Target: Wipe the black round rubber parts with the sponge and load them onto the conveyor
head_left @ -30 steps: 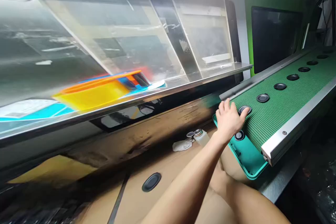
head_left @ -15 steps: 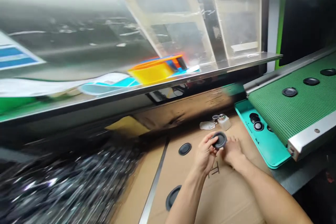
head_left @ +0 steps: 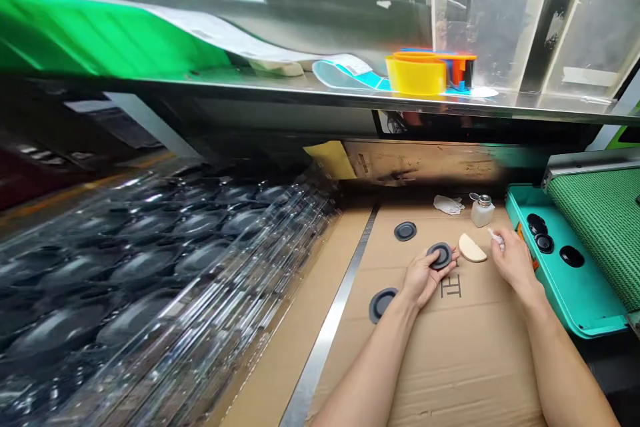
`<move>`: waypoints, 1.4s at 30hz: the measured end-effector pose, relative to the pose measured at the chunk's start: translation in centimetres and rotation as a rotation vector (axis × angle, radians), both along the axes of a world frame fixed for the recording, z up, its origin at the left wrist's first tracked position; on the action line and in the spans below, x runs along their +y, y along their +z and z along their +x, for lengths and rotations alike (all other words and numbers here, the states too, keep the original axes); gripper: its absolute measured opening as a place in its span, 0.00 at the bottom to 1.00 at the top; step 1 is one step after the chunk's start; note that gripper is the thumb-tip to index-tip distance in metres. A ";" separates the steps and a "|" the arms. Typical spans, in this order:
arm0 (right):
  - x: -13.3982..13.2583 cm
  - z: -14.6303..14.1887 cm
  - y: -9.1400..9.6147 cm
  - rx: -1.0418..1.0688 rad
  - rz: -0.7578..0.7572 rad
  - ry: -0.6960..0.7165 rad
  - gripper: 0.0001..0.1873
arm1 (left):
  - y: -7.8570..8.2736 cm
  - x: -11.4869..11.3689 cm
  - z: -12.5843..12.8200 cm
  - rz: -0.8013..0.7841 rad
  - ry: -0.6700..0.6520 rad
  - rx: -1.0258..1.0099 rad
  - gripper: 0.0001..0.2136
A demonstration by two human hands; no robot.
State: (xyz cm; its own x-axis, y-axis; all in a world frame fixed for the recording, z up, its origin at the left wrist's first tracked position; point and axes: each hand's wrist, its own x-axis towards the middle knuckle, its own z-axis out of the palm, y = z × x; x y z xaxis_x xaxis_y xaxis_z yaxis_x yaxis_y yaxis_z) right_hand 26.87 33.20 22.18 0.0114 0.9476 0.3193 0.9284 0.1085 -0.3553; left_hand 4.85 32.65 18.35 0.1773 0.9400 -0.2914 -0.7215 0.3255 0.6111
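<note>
The left hand (head_left: 424, 282) holds a black rubber disc (head_left: 441, 256) with curled fingers over the cardboard (head_left: 465, 353), the right hand (head_left: 515, 262) pinches a small white piece (head_left: 496, 237) narrowly, and a loose grip could let the disc slip down.

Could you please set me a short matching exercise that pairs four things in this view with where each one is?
Things:
1. Black disc
2. Cream pad
3. Small bottle
4. Yellow tub

Places:
A. Right of the crumpled cloth
B. On the steel shelf
C. In the left hand
D. On the cardboard, between the left hand and the right hand

Right pairs: 1-C, 2-D, 3-A, 4-B
</note>
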 end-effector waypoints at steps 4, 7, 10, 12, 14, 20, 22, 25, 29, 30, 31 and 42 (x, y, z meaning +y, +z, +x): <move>2.3 -0.9 2.3 0.051 0.136 -0.076 0.18 | 0.2 -0.4 0.3 -0.029 -0.143 -0.148 0.15; 4.8 -1.9 5.3 -0.089 0.104 -0.163 0.20 | 0.2 -0.5 0.4 -0.029 -0.211 -0.176 0.19; 7.2 -2.4 7.6 -0.288 -0.040 -0.178 0.20 | 0.1 -0.5 0.4 -0.022 -0.241 -0.170 0.21; 8.6 -2.5 8.4 -0.390 -0.155 -0.135 0.20 | 0.1 -0.4 0.2 -0.013 -0.256 -0.187 0.22; 9.6 -2.3 8.7 -0.443 -0.229 -0.098 0.20 | 0.3 -0.4 0.1 -0.001 -0.277 -0.211 0.23; 10.0 -1.5 9.1 -0.391 -0.142 -0.051 0.18 | 0.6 -0.4 -0.1 0.022 -0.290 -0.234 0.22; 8.5 -1.6 8.5 -0.268 -0.010 -0.045 0.18 | 0.6 -0.4 0.0 0.012 -0.256 -0.205 0.21; 4.9 -2.6 6.2 0.060 0.147 0.060 0.20 | 0.4 -0.2 0.4 0.008 -0.143 -0.130 0.20; 0.3 -4.3 1.8 0.369 0.045 0.191 0.21 | 0.1 0.0 0.8 0.023 -0.075 -0.082 0.17; -0.4 -4.6 0.9 0.381 0.010 0.210 0.19 | 0.0 0.0 0.8 0.024 -0.068 -0.076 0.17; -0.9 -4.8 0.2 0.375 -0.012 0.224 0.17 | -0.1 0.1 0.8 0.025 -0.060 -0.068 0.16; -0.8 -5.1 -1.5 0.018 -0.050 0.361 0.11 | -1.3 -0.2 1.7 0.118 0.050 0.127 0.14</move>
